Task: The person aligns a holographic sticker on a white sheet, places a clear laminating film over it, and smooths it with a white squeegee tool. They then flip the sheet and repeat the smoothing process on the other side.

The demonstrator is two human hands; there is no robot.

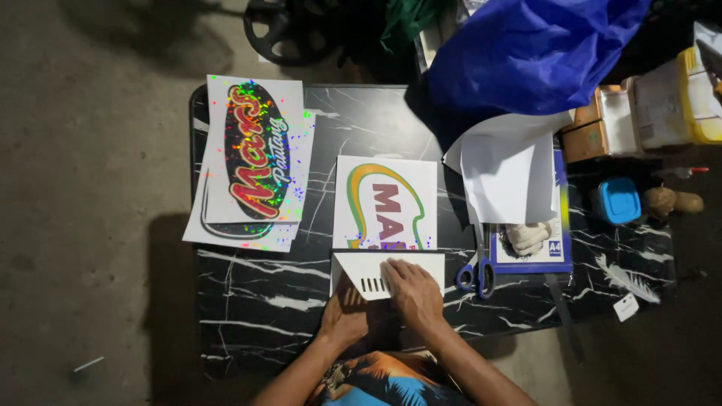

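**One strip in, most of the sheet left to go**

Two finished-looking prints (252,162), glittery rainbow speckle all over, stacked well off to the left of the hands. So, as a guess, at least that much done already.

Left hand (342,308) tucked in at the near edge of the white flap (368,277), fingers hidden under it, so no telling whether pinching it or just propping it up. Right hand (412,289) just beside, palm down and fingers spread flat, pressing on that same flap, not gripping anything.

Printed sheet (385,201) straight ahead of both hands, near edge touching the flap, the rest stretching away past the fingertips. Only the nearest strip under the hands; the bulk of the coloured print beyond them uncovered. Early days on this one, by the look of it.

Blue-handled scissors (477,272) just right of the right hand, untouched. Blue paper pack (530,252) past those, loose white sheets (502,177) on top of it. Blue-lidded tub (618,201) well out to the right, all on the black marbled table (256,301).
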